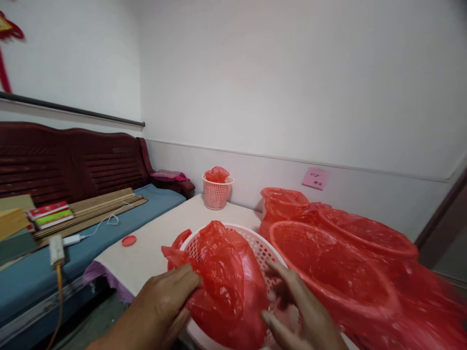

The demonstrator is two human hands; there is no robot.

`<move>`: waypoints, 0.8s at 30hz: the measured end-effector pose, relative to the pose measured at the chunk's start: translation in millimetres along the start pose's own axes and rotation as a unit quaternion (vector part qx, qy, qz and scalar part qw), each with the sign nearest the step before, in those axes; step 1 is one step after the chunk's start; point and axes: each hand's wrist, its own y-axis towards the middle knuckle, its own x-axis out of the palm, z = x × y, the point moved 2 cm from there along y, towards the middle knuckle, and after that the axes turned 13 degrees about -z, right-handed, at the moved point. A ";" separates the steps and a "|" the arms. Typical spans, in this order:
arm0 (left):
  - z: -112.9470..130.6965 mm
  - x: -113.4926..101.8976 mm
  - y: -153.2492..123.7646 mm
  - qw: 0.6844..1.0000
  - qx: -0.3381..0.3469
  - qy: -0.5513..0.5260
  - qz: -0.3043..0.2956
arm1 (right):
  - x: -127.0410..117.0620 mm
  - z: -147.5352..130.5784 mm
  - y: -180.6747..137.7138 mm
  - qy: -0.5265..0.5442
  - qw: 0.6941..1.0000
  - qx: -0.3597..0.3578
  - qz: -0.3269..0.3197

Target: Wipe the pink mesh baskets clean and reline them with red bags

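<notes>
A white perforated basket (255,241) sits tilted toward me at the table's near edge, with a red plastic bag (224,272) bunched inside it and spilling over its rim. My left hand (164,304) presses on the bag at the basket's left rim, fingers curled against the plastic. My right hand (301,311) rests on the basket's right side, fingers spread and touching the bag's edge and the mesh.
Several baskets lined with red bags (335,262) crowd the table's right. A small pink basket (217,190) with a red bag stands by the back wall. A red lid (129,240) lies on the table (156,243). A wooden sofa (73,165) with books is at left.
</notes>
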 end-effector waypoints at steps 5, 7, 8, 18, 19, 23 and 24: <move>-5.7 6.9 13.7 0.994 -0.070 -0.081 0.004 | 12.0 -20.7 98.0 -0.021 0.993 -0.012 -0.119; -9.7 8.7 21.1 0.990 -0.090 -0.104 -0.017 | 29.7 -16.1 118.0 0.032 0.981 -0.018 -0.188; -12.2 9.5 25.1 0.989 -0.101 -0.104 -0.033 | 38.3 -14.1 123.7 0.063 0.972 -0.018 -0.225; -35.4 9.5 58.6 0.976 -0.062 -0.206 0.022 | 27.2 -51.4 109.3 0.256 0.924 -0.097 -0.269; -36.0 8.9 61.4 0.972 -0.062 -0.222 0.035 | 21.9 -54.2 106.9 0.265 0.923 -0.109 -0.257; -30.9 10.9 72.1 0.949 -0.073 -0.286 0.112 | 17.8 -52.6 99.7 0.186 0.944 -0.127 -0.240; -26.3 13.3 74.8 0.943 -0.072 -0.299 0.124 | 21.5 -48.6 98.6 0.146 0.951 -0.122 -0.243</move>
